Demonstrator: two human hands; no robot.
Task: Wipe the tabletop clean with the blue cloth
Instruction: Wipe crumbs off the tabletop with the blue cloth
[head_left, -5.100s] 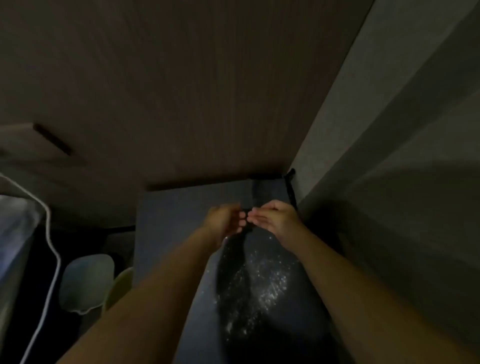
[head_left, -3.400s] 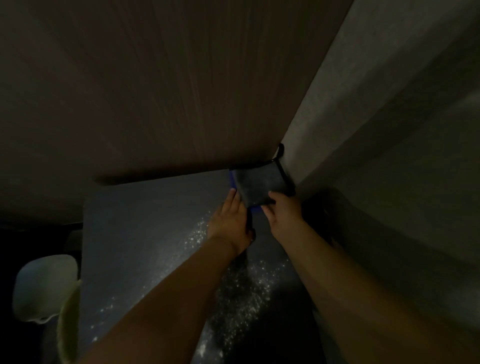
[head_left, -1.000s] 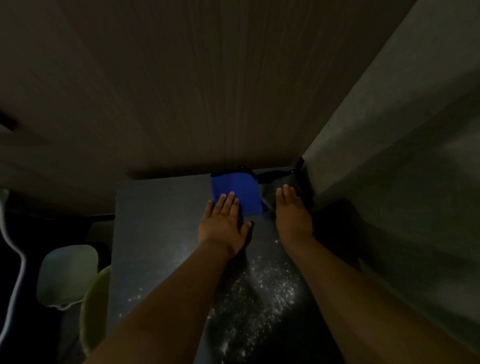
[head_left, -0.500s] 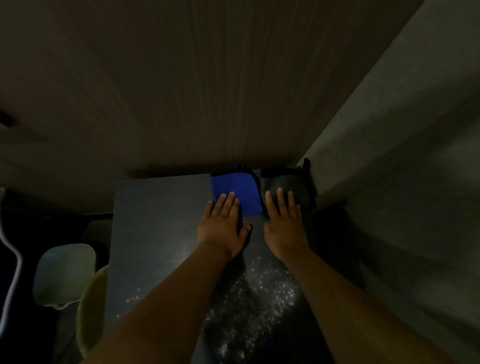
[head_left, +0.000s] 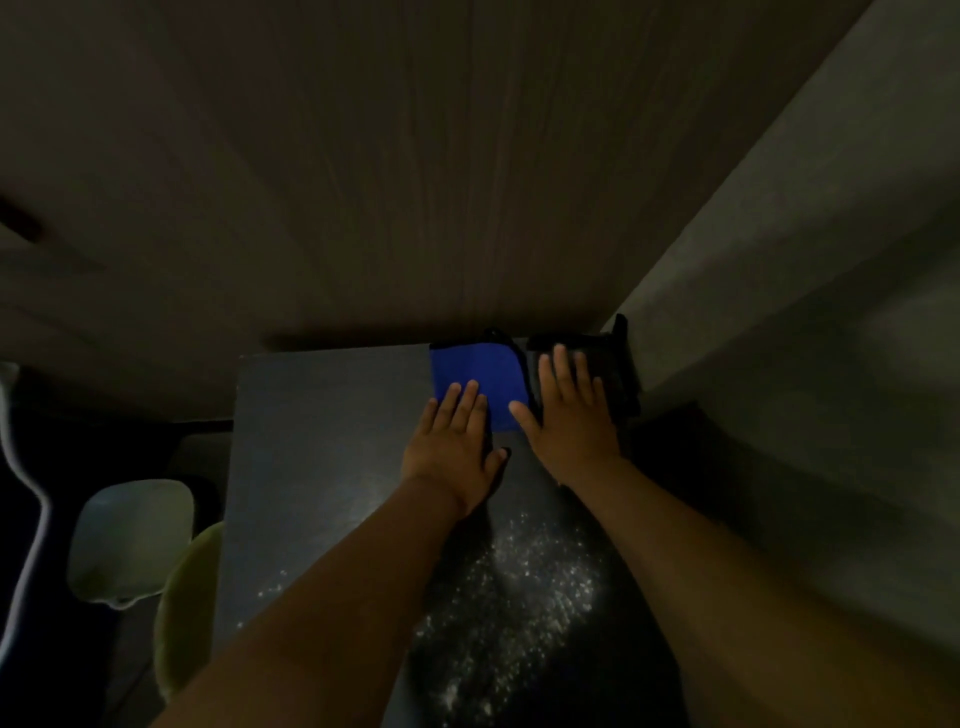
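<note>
While flat left hand (head_left: 452, 447) pins square blue cloth (head_left: 475, 371) at frame centre, flat right hand (head_left: 571, 415) presses black cloth (head_left: 605, 358) beside. Wiping seemingly unstarted; next: sweep blue cloth down-frame through white powder (head_left: 519, 582) on dark tabletop (head_left: 322, 441).

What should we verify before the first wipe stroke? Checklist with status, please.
1. Blue cloth lies flat on the table, at its far edge: ok.
2. Left hand has the cloth: not ok; only its straight fingertips rest on the cloth's near edge.
3. Right hand is free to help: not ok; it lies flat on a dark item beside the cloth.
4. Mess located: ok; white specks are spread on the table's near side, between the forearms.
5. Cloth wet or dry: cannot tell.
6. What the dark item is: cannot tell, too dim.
</note>
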